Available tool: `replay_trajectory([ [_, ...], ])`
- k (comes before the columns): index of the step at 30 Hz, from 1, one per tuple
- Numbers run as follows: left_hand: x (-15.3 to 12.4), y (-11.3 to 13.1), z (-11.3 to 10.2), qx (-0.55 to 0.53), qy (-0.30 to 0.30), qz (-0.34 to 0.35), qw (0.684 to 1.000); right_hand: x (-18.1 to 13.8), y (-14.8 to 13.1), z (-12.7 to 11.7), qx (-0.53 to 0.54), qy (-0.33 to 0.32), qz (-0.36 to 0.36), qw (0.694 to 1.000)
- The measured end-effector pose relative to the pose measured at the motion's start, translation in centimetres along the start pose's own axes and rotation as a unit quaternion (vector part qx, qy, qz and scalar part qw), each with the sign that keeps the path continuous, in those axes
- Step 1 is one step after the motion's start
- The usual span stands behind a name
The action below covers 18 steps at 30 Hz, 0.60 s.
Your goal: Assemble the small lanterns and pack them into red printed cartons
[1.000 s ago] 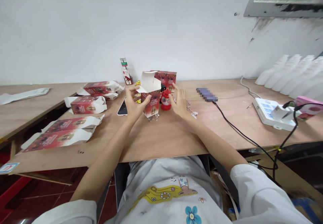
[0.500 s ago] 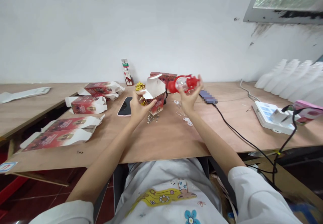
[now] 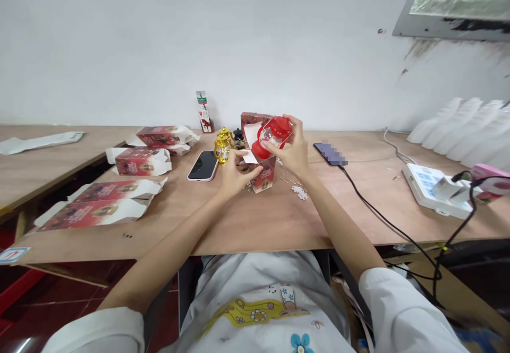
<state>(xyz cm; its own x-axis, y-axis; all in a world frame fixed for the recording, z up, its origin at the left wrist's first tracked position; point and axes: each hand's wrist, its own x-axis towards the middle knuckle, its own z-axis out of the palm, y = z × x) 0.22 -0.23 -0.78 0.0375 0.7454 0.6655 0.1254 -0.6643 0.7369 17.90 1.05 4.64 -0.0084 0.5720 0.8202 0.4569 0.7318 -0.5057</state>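
My left hand (image 3: 236,177) is closed around a small red printed box (image 3: 264,177), which stands tilted with its white top flaps up. My right hand (image 3: 294,148) grips a red lantern (image 3: 276,134) with a clear middle. The lantern leans left, its base at the mouth of the box; whether any of it is inside I cannot tell. Behind my left hand a gold lantern (image 3: 223,145) and a black lantern (image 3: 238,139) stand upright. Another red box (image 3: 255,118) is partly hidden behind the open flap.
Unfolded red boxes (image 3: 107,196) and part-folded ones (image 3: 144,162) lie on the left. A phone (image 3: 202,166) is beside the gold lantern. On the right are a cabled phone (image 3: 330,154), a power strip (image 3: 432,188) and white stacked shapes (image 3: 458,127). White tags (image 3: 299,192) lie near my right wrist.
The red lantern has swung from lying sideways, apart from the box, to a tilted pose at its opening. My left hand and the box have shifted right and nearer, uncovering the gold and black lanterns.
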Motion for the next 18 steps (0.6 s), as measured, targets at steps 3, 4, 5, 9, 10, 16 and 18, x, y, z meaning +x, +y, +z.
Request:
replay_trajectory([
  [3,0.2,0.1,0.0,-0.022,0.009,-0.01,1.0,0.4,-0.4,-1.1,-0.032,-0.047,0.004,0.998],
  [4,0.3,0.1,0.0,-0.022,0.008,-0.011,1.0,0.5,-0.7,-1.5,-0.039,-0.064,0.006,0.997],
  [5,0.3,0.1,0.0,-0.022,0.005,-0.012,1.0,0.7,-1.0,-2.0,-0.045,-0.082,0.008,0.996],
  [9,0.2,0.2,-0.1,-0.013,-0.006,-0.011,1.0,1.8,-2.2,-3.6,-0.058,-0.167,0.015,0.984],
  [10,0.2,0.3,-0.1,-0.01,-0.014,-0.007,1.0,2.2,-2.4,-3.9,-0.062,-0.203,0.017,0.977],
  [16,0.0,0.2,0.0,0.014,-0.023,0.006,1.0,4.4,-2.6,-2.6,-0.123,-0.331,0.03,0.935],
  [18,0.0,0.1,0.1,0.006,-0.009,-0.001,1.0,4.6,-2.4,-1.8,-0.132,-0.327,0.03,0.935],
])
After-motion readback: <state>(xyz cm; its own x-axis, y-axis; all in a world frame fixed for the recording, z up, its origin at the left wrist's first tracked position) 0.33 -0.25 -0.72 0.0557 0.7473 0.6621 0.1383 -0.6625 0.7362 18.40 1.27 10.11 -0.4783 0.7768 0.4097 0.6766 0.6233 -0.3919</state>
